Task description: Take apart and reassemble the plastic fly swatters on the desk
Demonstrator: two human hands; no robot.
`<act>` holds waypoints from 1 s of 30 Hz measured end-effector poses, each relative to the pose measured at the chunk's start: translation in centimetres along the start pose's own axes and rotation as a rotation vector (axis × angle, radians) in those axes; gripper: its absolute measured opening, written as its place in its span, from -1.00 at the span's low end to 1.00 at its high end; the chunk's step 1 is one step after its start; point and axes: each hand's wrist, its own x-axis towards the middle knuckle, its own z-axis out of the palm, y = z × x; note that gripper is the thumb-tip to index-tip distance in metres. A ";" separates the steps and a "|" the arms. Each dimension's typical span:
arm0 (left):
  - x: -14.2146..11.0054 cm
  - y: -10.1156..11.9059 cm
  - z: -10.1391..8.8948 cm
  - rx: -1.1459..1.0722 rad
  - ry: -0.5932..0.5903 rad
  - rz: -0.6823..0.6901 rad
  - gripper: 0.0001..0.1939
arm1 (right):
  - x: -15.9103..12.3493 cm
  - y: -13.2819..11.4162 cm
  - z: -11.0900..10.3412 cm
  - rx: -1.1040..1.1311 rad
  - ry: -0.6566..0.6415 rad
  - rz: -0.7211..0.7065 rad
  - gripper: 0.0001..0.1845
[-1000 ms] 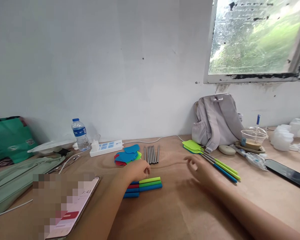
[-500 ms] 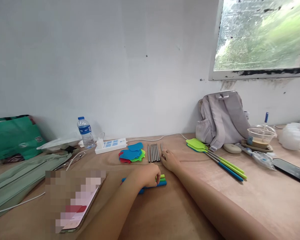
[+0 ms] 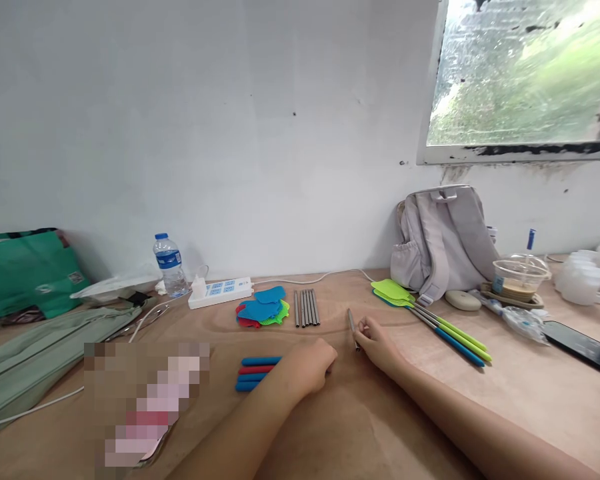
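My right hand pinches a thin metal tube, which tilts with its far end pointing away from me. To its left my left hand is closed low over the table; its fingers are turned away, so what they hold is hidden. Beside my left forearm lie several blue and red handles, partly covered by the arm. Beyond the hands, several more metal tubes lie side by side. A pile of blue, red and green fly-swatter heads sits left of them.
Swatters with green and blue handles lie on the right, before a grey backpack. A drink cup and a dark phone stand farther right. On the left are a power strip, a water bottle and another phone.
My right hand has lifted a metal tube from beside the row and brought it right and nearer. My left hand has shifted slightly right and nearer; the green handle ends no longer show.
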 end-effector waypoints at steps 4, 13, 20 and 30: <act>0.2 -0.3 0.3 -0.015 0.001 -0.008 -0.74 | -2.6 -1.0 0.3 0.571 0.085 0.232 -0.74; 0.6 -0.7 1.3 -0.063 0.033 -0.015 -0.73 | -5.1 -2.7 1.9 0.726 -0.027 0.313 -0.76; 0.8 -0.8 1.2 0.029 -0.013 0.008 -0.81 | -4.8 -2.3 1.5 0.590 -0.102 0.229 -0.95; -0.5 -0.8 -0.6 -0.153 0.103 0.086 -0.79 | -4.8 -3.8 0.4 0.732 -0.075 0.043 -0.77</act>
